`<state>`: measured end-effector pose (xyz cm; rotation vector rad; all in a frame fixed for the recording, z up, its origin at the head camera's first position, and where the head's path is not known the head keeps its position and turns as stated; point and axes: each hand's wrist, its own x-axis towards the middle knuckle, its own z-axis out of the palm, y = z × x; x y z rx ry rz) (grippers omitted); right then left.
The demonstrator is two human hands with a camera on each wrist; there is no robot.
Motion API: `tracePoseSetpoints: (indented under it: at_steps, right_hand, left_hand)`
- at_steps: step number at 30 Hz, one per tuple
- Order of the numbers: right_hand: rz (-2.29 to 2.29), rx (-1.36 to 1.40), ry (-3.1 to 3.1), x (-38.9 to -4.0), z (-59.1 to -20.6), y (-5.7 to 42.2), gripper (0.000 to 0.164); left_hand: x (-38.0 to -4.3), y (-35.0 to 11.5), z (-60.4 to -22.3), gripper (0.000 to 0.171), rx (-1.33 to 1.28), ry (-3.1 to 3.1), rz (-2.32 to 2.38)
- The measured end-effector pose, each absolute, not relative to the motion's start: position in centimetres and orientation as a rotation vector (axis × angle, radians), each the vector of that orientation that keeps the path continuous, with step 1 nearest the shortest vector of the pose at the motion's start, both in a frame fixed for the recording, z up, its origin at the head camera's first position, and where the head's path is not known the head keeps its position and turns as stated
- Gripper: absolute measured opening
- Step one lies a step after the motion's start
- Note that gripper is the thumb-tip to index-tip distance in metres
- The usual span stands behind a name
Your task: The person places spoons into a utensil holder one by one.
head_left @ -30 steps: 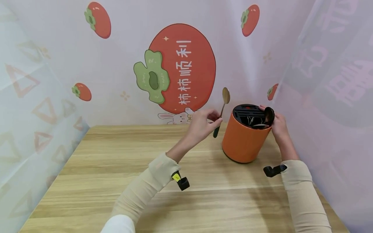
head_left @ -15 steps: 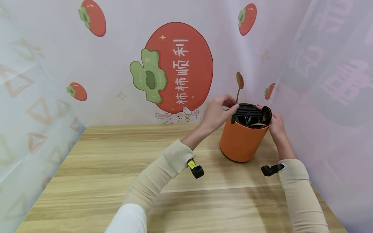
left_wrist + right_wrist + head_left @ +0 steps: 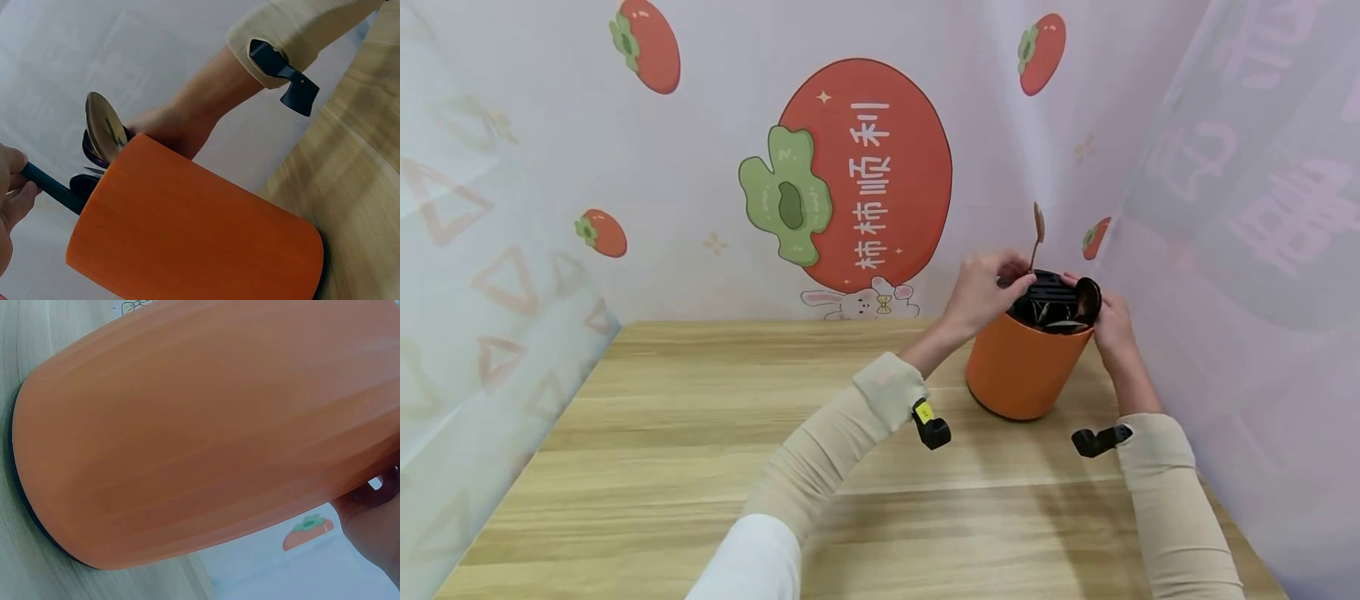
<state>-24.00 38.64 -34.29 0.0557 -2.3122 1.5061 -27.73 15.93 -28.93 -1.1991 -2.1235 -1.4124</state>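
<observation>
An orange utensil holder (image 3: 1024,371) with a black slotted top stands on the table at the right. Between thumb and fingertips my left hand (image 3: 988,292) pinches a spoon (image 3: 1039,223), its bowl up. In the left wrist view the spoon's dark green handle (image 3: 56,187) slants down past the holder's rim into the top. My right hand (image 3: 1112,327) grips the holder's far right rim; part of it shows in the right wrist view beside the orange wall (image 3: 200,437). Near it a dark ladle-like bowl (image 3: 1087,300) sticks out of the holder, with other utensils lower in the opening.
The wooden table (image 3: 700,433) runs up to a back curtain (image 3: 700,167) printed with persimmons. Another printed curtain (image 3: 1240,250) hangs close behind the right hand. A black camera mount (image 3: 932,429) sits on the left wrist, another (image 3: 1097,440) on the right.
My left hand has moved right with the spoon to the holder's top, and the spoon's handle has gone down into it. The right hand stays on the rim.
</observation>
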Motion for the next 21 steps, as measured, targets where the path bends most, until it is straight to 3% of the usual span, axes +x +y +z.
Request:
tracePoseSetpoints:
  at_steps: [21]
  right_hand:
    - [1.496, 0.137, -2.299, -22.2, -32.7, 36.0, 0.051]
  left_hand:
    - [-27.7, 12.9, -31.6, 0.008, -1.11, -2.255, -1.34]
